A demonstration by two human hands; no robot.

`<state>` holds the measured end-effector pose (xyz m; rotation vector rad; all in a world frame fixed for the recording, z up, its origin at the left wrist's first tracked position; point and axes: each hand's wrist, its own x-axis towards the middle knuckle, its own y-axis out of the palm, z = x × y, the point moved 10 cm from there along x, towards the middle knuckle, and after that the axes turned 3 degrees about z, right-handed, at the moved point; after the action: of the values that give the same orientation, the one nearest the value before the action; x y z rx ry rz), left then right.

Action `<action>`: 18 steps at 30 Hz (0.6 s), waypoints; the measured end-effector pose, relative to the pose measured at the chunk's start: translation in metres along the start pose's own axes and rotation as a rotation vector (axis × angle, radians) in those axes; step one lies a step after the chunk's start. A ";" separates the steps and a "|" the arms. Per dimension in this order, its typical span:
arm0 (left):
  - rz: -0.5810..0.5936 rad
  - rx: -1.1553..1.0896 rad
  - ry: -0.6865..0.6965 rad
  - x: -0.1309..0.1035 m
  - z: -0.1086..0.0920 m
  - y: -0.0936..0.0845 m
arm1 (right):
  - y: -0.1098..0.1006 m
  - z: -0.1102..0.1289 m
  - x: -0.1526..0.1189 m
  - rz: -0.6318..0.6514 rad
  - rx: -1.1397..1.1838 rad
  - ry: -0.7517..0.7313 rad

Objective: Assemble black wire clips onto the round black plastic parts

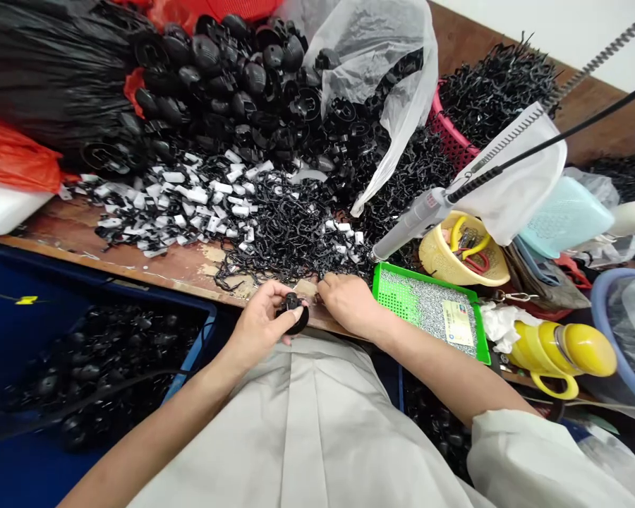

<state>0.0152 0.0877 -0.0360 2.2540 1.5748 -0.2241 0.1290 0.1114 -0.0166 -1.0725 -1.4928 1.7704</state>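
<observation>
Our left hand [269, 317] pinches a round black part [295, 315]. Our right hand [346, 300], fingers curled, touches near edge of counter [153, 264]; can't tell if it grips anything.

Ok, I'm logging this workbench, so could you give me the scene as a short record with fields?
left hand: holds a round black part
right hand: at the bench edge; grip unclear
piled beyond hands: white pieces, thin black strips, domed black parts
hanging tool: grey, near the green tray
far left: blue bin with black parts inside
</observation>
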 end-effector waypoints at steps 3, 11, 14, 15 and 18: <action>0.015 -0.025 0.022 -0.005 -0.005 0.004 | -0.004 0.005 0.007 -0.010 -0.034 0.023; 0.042 0.003 0.161 -0.007 -0.032 0.014 | -0.004 -0.018 -0.020 -0.152 1.204 0.181; 0.016 0.077 0.294 -0.006 -0.043 0.017 | 0.023 -0.008 -0.030 -0.136 1.596 0.267; 0.012 0.092 0.327 -0.006 -0.045 0.020 | 0.030 -0.005 -0.033 -0.133 1.668 0.298; 0.057 0.127 0.325 -0.003 -0.044 0.030 | 0.046 -0.003 -0.037 -0.157 1.805 0.362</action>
<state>0.0378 0.0931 0.0118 2.5315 1.6900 0.0645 0.1533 0.0721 -0.0536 -0.1875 0.4554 1.7325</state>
